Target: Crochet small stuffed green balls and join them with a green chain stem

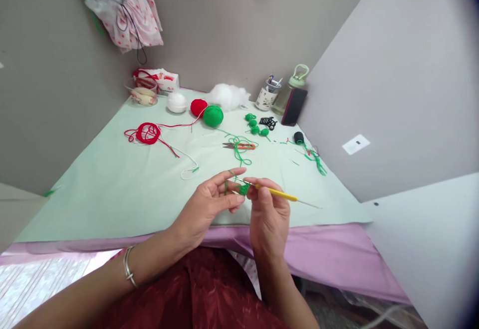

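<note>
My left hand (pixel 211 202) pinches a small green crochet piece (pixel 244 189), with green yarn looped over its raised index finger. My right hand (pixel 266 209) grips a yellow-handled crochet hook (pixel 279 194) whose tip is at the green piece. The green yarn strand runs back across the pale green table cover (pixel 112 184) to a green yarn ball (pixel 213 115). Both hands hover just above the table's front edge.
Red yarn ball (pixel 198 106), white yarn ball (pixel 176 102), white stuffing (pixel 229 95), loose red yarn (pixel 147 133), scissors (pixel 239 145), several finished green pieces (pixel 256 125), a black spool (pixel 298 137), a pen cup (pixel 266 97), a bottle (pixel 292 87) and a phone (pixel 294 106) lie behind.
</note>
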Action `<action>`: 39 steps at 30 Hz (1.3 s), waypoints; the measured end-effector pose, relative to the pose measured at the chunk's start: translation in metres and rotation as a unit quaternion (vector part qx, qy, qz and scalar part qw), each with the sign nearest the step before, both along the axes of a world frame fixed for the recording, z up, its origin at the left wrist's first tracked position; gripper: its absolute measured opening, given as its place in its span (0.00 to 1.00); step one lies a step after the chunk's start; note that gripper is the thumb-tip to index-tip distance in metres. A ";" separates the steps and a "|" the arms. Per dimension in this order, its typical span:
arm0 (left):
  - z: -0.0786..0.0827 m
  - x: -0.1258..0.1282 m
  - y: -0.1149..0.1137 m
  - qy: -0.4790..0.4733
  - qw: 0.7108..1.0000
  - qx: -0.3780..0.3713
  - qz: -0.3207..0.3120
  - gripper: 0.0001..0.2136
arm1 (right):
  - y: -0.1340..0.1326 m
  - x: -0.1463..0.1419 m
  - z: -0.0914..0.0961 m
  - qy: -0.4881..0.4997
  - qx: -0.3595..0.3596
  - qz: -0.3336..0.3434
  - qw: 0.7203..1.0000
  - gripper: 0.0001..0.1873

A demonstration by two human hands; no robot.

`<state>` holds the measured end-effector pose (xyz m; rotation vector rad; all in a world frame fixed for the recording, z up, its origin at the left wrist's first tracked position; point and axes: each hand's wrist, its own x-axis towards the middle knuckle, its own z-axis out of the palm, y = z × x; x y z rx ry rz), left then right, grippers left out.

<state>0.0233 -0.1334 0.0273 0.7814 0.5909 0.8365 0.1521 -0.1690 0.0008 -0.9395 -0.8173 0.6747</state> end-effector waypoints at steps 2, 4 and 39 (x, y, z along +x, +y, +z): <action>0.002 -0.002 0.000 -0.016 0.999 -0.022 -0.019 0.24 | 0.001 0.000 -0.001 -0.003 -0.012 0.000 1.000 0.07; 0.005 -0.003 -0.001 -0.040 0.997 -0.052 -0.028 0.23 | 0.000 -0.001 -0.003 -0.012 -0.020 -0.002 1.000 0.07; 0.001 -0.003 -0.001 -0.006 1.000 -0.011 0.021 0.27 | -0.011 -0.001 0.003 -0.289 0.106 -0.099 0.946 0.17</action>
